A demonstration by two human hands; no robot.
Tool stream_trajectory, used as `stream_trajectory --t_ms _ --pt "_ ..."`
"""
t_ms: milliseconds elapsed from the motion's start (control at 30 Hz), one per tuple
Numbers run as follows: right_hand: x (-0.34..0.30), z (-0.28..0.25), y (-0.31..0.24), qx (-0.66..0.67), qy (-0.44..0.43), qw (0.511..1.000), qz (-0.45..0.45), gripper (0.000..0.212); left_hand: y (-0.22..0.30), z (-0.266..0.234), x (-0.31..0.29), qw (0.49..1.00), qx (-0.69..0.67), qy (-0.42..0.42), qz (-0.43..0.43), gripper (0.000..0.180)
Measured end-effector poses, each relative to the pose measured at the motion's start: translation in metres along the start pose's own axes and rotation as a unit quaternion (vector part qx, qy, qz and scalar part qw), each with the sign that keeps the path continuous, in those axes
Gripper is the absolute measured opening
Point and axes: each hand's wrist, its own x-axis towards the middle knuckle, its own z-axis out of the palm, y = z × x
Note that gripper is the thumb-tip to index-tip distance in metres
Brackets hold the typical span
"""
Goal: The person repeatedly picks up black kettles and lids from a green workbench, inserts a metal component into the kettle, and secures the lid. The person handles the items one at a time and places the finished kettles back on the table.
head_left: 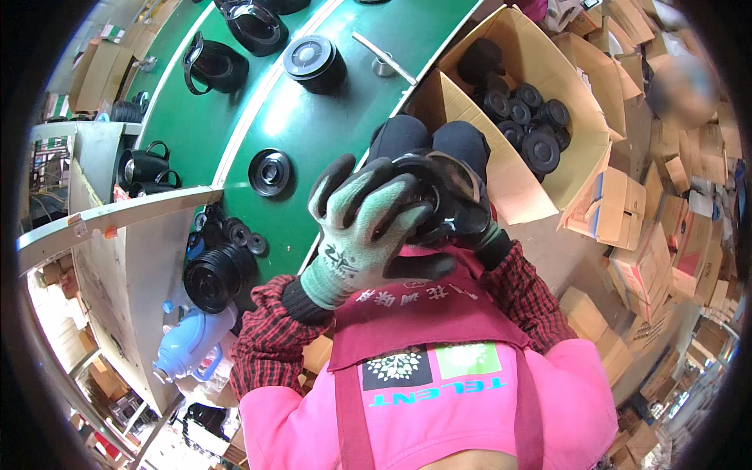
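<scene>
Step in hand, by judgement: fitting or checking a round black part [446, 196] held close to the chest, above the pink apron [439, 376].

Left hand [364, 227], in a green-grey glove: fingers curled over the part's left side and top, clamped on. Right hand [478, 223], in a dark glove: mostly hidden behind the part, wrapped under its right edge; exact finger spread not discernible.

Next move, by judgement: calls for a firm two-handed grip, then a clear spot for setting down.

Left to right around: blue-white jug [192, 341] on a shelf; black ribbed ring [213, 276]; green conveyor belt [313, 117] with a black disc [270, 172] and a lidded black pot [313, 63]; open cardboard box [580, 133] of black round caps [525, 117]; stacked cartons [666, 235]. Box flap just behind the hands, crowding any reach forward.
</scene>
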Motion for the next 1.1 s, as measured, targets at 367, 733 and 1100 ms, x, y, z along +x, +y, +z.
stream_trajectory --t_ms 367,733,1100 --pt "-0.018 -0.023 0.018 0.119 0.034 0.988 0.095 0.061 0.021 0.027 -0.026 0.998 -0.021 0.055 -0.016 0.052" --pt "0.068 -0.016 -0.109 -0.589 -0.161 0.784 -0.116 0.036 -0.027 0.080 -0.085 0.950 -0.153 -0.142 -0.234 0.085" --pt "0.287 -0.066 0.076 -0.614 0.107 0.781 0.047 0.055 -0.044 0.132 -0.056 0.952 -0.228 -0.069 -0.193 0.109"
